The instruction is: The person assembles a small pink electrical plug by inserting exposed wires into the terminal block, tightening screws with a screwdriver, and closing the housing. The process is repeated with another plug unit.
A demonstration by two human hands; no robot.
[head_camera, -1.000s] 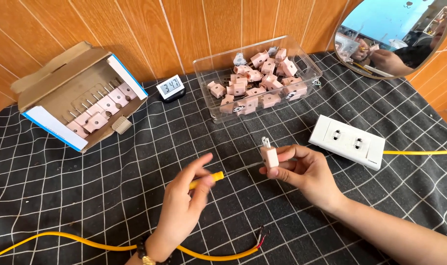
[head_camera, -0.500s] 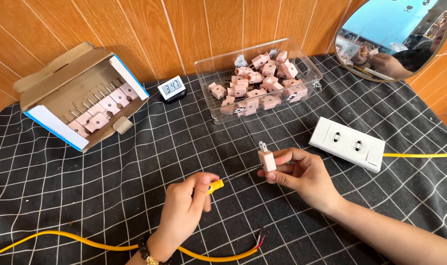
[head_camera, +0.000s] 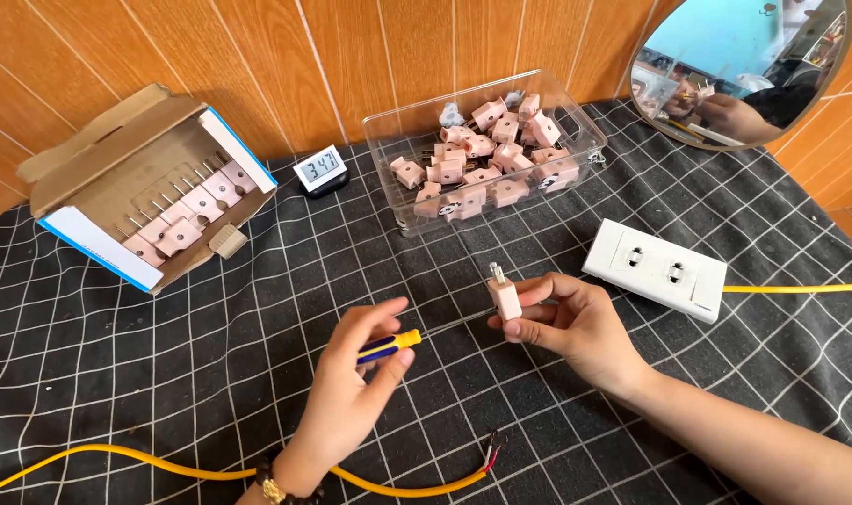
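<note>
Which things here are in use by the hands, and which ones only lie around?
In use:
- pink plug, held in the right hand
- screwdriver with blue and yellow handle, held in the left hand

Lying about:
- clear box of plugs
- cardboard box
- white double socket
- yellow cable
- small digital clock
- round mirror

Bright, even daylight, soft shadows, sharp focus, slight wide-angle edge distortion
</note>
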